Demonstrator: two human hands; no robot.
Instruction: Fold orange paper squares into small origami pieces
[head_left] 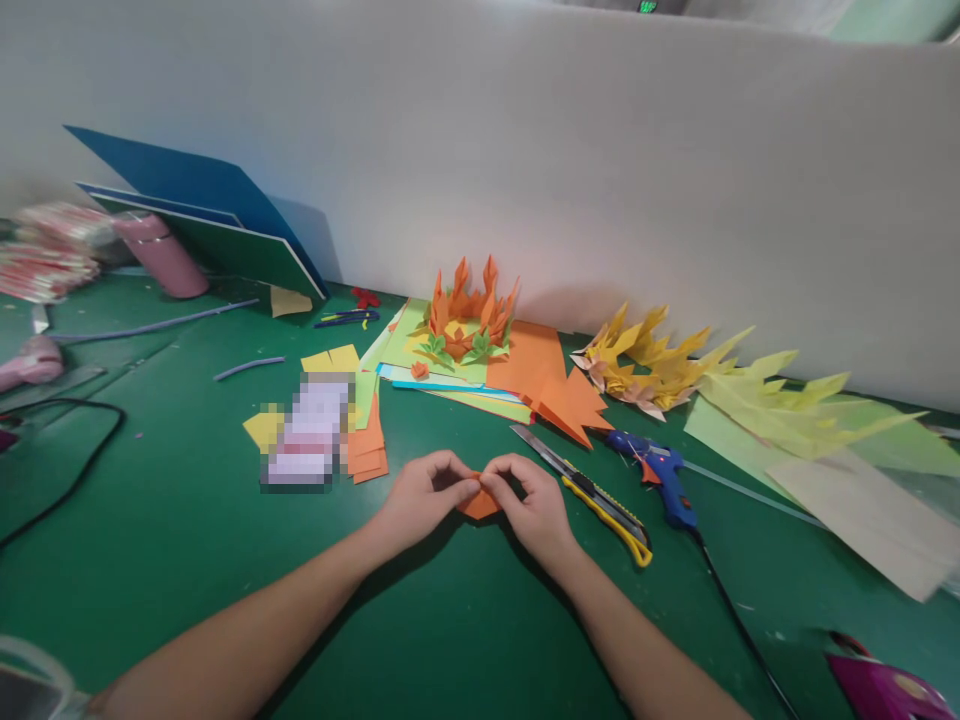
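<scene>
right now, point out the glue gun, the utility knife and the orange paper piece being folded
glue gun [670, 488], head view, on the blue body just above the handle
utility knife [607, 512], head view, on the middle of its yellow handle
orange paper piece [480, 505], head view, on its visible lower part

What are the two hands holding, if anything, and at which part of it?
One small orange paper piece, pinched along its top edge: the left hand grips the left end, the right hand the right end.
</scene>
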